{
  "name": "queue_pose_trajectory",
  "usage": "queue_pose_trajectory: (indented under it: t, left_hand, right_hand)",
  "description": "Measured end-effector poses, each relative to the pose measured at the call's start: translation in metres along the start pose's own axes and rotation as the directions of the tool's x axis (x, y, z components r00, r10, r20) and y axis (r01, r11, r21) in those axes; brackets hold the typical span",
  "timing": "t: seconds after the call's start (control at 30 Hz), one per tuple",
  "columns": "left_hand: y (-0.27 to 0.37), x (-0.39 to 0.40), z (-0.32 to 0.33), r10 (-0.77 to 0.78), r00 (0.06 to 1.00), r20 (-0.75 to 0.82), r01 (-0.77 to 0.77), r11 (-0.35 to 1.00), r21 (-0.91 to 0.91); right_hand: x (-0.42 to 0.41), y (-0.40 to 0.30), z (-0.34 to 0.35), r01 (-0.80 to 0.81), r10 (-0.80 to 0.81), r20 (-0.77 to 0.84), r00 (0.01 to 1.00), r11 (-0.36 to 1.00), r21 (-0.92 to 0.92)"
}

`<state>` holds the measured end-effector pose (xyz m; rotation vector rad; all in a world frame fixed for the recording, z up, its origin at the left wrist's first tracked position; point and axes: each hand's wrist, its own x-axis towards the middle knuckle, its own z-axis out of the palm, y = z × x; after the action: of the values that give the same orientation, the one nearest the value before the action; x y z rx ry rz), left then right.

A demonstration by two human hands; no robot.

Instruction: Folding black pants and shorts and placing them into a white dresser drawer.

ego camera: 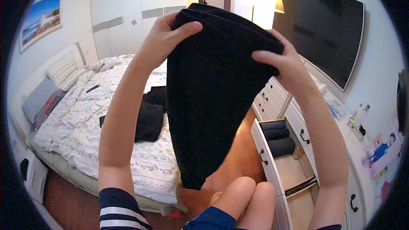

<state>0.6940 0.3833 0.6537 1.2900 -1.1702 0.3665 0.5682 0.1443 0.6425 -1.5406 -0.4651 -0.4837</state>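
Note:
A black garment (217, 80), probably trousers folded lengthwise, hangs in front of me from both hands. My left hand (171, 36) grips its upper left corner, thumb on the near face. At the upper right corner my right hand (281, 56) pinches the cloth between thumb and fingers. The garment tapers down to a narrow end above the floor. Behind it, more dark clothing (150, 121) lies on the bed (150, 172). To the right, an open drawer (297, 172) holds several rolled dark garments (281, 147) along its far end.
A white dresser (345, 153) runs along the right wall beneath a large television (322, 35). A second open drawer (300, 210) is nearer me. My knees (249, 195) are between the bed and the drawers. A small dark object (92, 88) lies on the quilt.

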Motion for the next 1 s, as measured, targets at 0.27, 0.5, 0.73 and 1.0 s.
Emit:
queue_pose_trajectory:
  t: [0.27,0.5,0.73,1.0]
  left_hand:
    - [-0.023,0.027,-0.024,-0.217,0.971,-0.102,0.205,0.971,-0.121]
    - [-0.037,0.054,-0.047,-0.271,0.961,-0.048,0.260,0.951,-0.165]
    - [-0.010,0.072,-0.021,-0.164,0.980,-0.117,0.140,0.972,-0.187]
    - [0.000,0.108,-0.002,0.010,0.996,-0.087,-0.024,0.985,-0.169]
  right_hand:
    - [0.011,0.018,0.010,0.075,-0.079,-0.014,0.997,0.980,-0.186]
    - [0.030,0.002,0.024,0.228,-0.245,-0.008,0.970,0.915,-0.333]
    - [-0.008,0.037,0.020,0.400,-0.553,-0.324,0.768,0.808,-0.433]
    - [-0.160,0.233,0.085,-0.304,0.298,-0.368,0.881,0.952,0.044]
